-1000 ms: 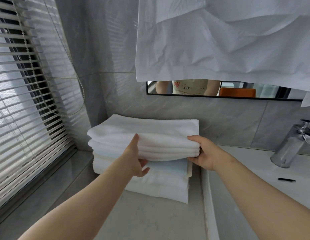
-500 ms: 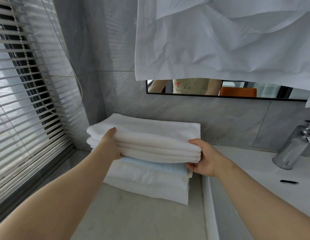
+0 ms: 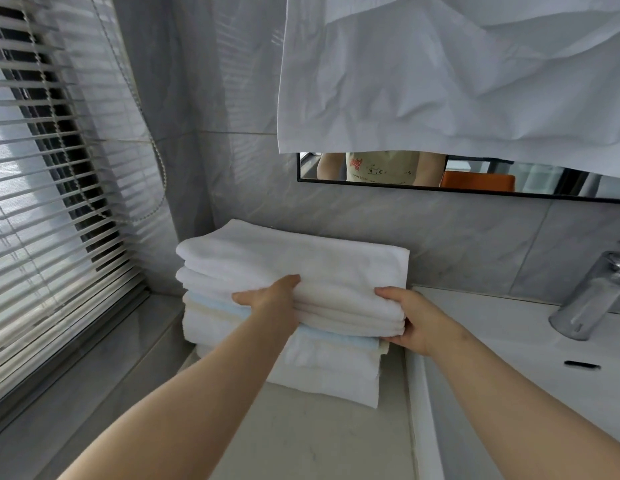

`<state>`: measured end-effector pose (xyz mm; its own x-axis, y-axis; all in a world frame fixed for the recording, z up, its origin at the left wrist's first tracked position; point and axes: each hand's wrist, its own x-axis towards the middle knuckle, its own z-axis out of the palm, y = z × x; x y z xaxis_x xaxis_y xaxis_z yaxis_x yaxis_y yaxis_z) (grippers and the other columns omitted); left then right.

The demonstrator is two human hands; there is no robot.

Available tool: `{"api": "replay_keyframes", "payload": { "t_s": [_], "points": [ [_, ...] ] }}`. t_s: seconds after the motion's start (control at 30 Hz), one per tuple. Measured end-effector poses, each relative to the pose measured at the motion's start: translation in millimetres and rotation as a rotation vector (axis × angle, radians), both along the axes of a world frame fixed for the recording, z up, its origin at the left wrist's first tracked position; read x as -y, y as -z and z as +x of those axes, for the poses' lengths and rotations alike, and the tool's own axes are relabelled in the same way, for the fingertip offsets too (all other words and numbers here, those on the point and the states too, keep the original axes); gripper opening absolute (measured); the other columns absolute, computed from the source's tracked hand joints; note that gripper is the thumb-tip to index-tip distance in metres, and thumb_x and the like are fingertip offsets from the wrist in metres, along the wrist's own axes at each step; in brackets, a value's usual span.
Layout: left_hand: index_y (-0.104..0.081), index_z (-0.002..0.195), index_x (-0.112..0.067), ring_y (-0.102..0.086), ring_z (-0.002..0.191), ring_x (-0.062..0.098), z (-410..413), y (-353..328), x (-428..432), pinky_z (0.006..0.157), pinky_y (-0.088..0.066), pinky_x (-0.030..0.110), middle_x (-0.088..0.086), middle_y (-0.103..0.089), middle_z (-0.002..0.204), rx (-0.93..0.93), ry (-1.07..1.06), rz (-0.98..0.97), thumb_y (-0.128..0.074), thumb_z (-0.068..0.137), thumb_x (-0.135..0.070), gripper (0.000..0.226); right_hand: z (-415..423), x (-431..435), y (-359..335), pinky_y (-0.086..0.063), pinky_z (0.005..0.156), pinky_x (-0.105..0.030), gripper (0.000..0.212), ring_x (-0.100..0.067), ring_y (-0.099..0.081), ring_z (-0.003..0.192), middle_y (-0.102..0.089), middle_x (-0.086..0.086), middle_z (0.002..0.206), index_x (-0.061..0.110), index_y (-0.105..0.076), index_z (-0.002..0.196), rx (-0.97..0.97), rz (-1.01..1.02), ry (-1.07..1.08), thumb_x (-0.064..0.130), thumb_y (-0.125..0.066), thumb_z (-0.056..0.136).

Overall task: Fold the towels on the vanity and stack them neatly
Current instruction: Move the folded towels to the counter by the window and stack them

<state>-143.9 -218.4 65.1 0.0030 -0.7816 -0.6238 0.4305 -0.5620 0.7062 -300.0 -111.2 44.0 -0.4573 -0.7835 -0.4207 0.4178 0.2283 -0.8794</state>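
Observation:
A stack of folded towels sits on the vanity counter in the corner by the wall. The upper towels are white; beneath them lie a light blue towel and a cream one, with more white towels at the bottom. My left hand grips the front edge of the upper white towels near the middle, fingers on top. My right hand clamps their front right corner, thumb above and fingers underneath. The lower towels jut forward past the upper ones.
Window blinds with a bead cord fill the left side. A white cloth hangs over a mirror above the stack. To the right are a white sink and a chrome faucet.
My left hand has slid from the stack's front left corner back to the middle of the front edge. My right hand has stayed on the right corner.

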Motion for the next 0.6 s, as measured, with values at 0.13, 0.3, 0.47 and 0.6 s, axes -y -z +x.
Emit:
{"api": "replay_keyframes", "payload": {
  "t_s": [0.13,0.3,0.47,0.6],
  "points": [
    [-0.009,0.144,-0.035,-0.043,0.121,0.029,-4.5,-1.5,-15.7,0.102,-0.041,0.043,0.001,-0.031,0.144,-0.043,0.004,0.049,-0.075,0.079,-0.031,0.093,5.3,-0.6,-1.0,-0.058,0.063,-0.038,0.048,-0.027,-0.064,0.077,-0.065,-0.011,0.093,0.015,-0.054,0.120,-0.040,0.021,-0.036,0.019,-0.073,0.076],
    [-0.003,0.146,-0.032,-0.040,0.124,0.032,7.0,-11.0,0.2,0.104,-0.039,0.049,0.005,-0.027,0.147,-0.067,-0.067,0.048,-0.080,0.073,-0.030,0.107,4.6,1.1,-4.9,-0.053,0.047,-0.029,0.055,-0.027,-0.063,0.079,-0.062,-0.014,0.104,0.012,-0.049,0.127,-0.019,0.017,0.018,0.015,-0.073,0.077],
    [-0.006,0.148,-0.027,-0.034,0.129,0.029,34.8,-16.5,28.7,0.103,-0.040,0.046,0.003,-0.021,0.149,0.071,-0.202,-0.081,-0.085,0.063,-0.033,0.117,-0.7,-5.0,-8.5,-0.054,0.053,-0.029,0.012,-0.025,-0.060,0.071,-0.066,-0.009,0.070,0.011,-0.061,0.087,0.172,-0.004,-0.021,0.022,-0.063,0.084],
    [-0.016,0.144,-0.028,-0.040,0.124,0.030,59.1,-22.1,52.1,0.096,-0.045,0.049,0.004,-0.029,0.144,0.126,-0.245,-0.107,-0.086,0.060,-0.028,0.109,-0.2,0.9,-12.3,-0.056,0.047,-0.033,0.019,-0.027,-0.068,0.062,-0.070,-0.010,0.065,0.010,-0.065,0.092,0.237,-0.042,-0.036,0.026,-0.067,0.082]
  ]
}}
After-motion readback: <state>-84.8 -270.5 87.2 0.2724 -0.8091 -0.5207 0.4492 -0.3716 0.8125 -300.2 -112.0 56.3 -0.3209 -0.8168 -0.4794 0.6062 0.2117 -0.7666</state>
